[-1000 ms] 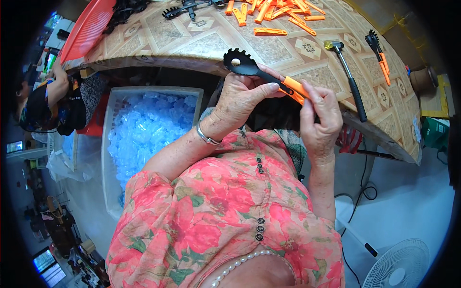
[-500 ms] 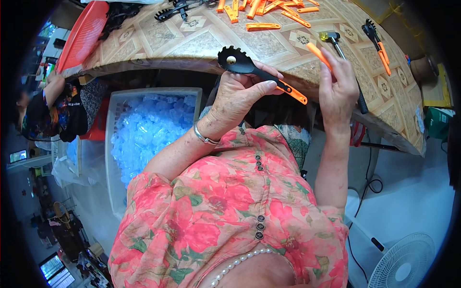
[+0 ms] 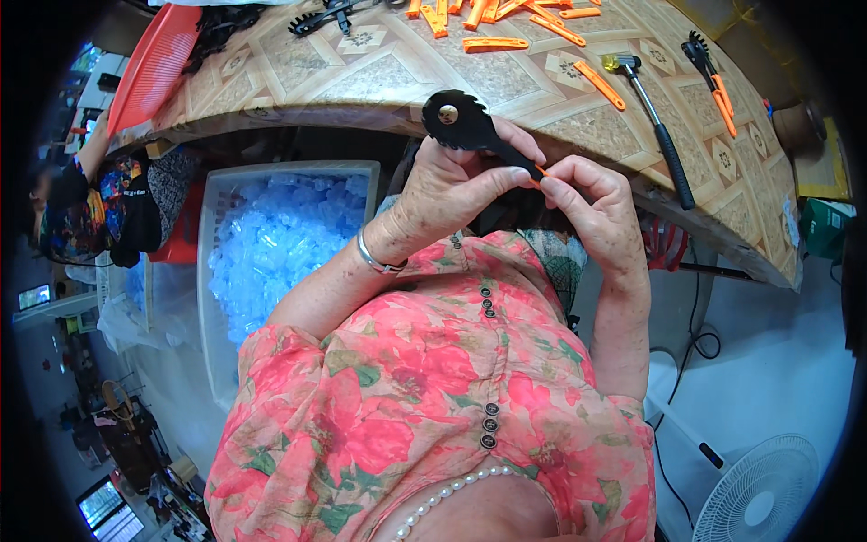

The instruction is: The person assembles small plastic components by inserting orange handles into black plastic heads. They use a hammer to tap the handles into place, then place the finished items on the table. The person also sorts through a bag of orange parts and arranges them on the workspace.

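Observation:
A black toothed pasta server [image 3: 470,131] with a round hole in its head is gripped by my left hand [image 3: 438,190], thumb along its neck. A sliver of an orange handle piece [image 3: 540,176] shows at the server's lower end, between both hands. My right hand [image 3: 598,212] pinches that end with thumb and fingers, hiding most of the orange part. Beyond it on the patterned table [image 3: 388,77] lies a loose orange handle piece [image 3: 600,85]. A hammer [image 3: 666,140] with a yellow-tipped head and dark grip rests to its right.
Several orange handle pieces [image 3: 497,43] lie at the back. Another pasta server [image 3: 712,81] with orange on its handle is far right. A red basket [image 3: 153,72] and black parts [image 3: 330,16] are far left. Below stands a crate [image 3: 209,271] of bluish clear pieces; a white fan [image 3: 759,497] is lower right.
My right hand has let go of a loose orange piece, which now lies on the table, and come down to the server's handle end. The server's head has turned slightly.

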Motion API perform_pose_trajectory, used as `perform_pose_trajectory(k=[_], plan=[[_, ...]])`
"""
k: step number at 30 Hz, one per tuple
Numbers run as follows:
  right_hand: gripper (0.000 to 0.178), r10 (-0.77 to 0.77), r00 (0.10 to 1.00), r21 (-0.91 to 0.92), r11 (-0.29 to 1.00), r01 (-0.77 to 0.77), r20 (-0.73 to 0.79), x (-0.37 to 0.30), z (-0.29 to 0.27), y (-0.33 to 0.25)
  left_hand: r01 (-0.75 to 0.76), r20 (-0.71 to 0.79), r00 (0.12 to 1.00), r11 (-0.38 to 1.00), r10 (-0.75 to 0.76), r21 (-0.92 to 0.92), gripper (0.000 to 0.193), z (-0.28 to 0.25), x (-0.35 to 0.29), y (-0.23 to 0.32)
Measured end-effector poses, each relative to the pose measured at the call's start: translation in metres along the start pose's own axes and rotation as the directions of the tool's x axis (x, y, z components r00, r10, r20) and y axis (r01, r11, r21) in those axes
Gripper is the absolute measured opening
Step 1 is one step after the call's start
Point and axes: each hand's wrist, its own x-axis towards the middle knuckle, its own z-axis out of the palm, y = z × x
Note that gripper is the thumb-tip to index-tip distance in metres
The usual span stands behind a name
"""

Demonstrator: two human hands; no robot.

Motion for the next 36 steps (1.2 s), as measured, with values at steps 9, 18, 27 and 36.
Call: perform_pose_trajectory(k=[9,18,27,36], plan=[[0.012,-0.029,0.998,0.056,0.998,0.026,0.056,-0.005,0.007,-0.001,0.069,0.037,0.997,0.998,-0.069,-0.006,0.021,-0.006,-0.003,0.007],[0.019,-0.517,0.828,-0.807,0.572,0.147,-0.215,0.052,-0.032,-0.004,0.138,-0.08,0.987,0.99,-0.137,-0.001,0.018,-0.013,0.0,0.0],[0.018,-0.446,0.868,-0.944,0.32,-0.074,-0.219,0.077,-0.051,0.017,0.069,-0.176,0.981,0.995,-0.082,-0.078,0.017,-0.02,0.003,-0.005],[0.023,-0.349,0.911,-0.194,0.931,0.31,-0.218,0.006,0.01,-0.003,0.049,-0.172,0.983,0.997,-0.059,-0.06,0.018,-0.013,0.005,-0.005]])
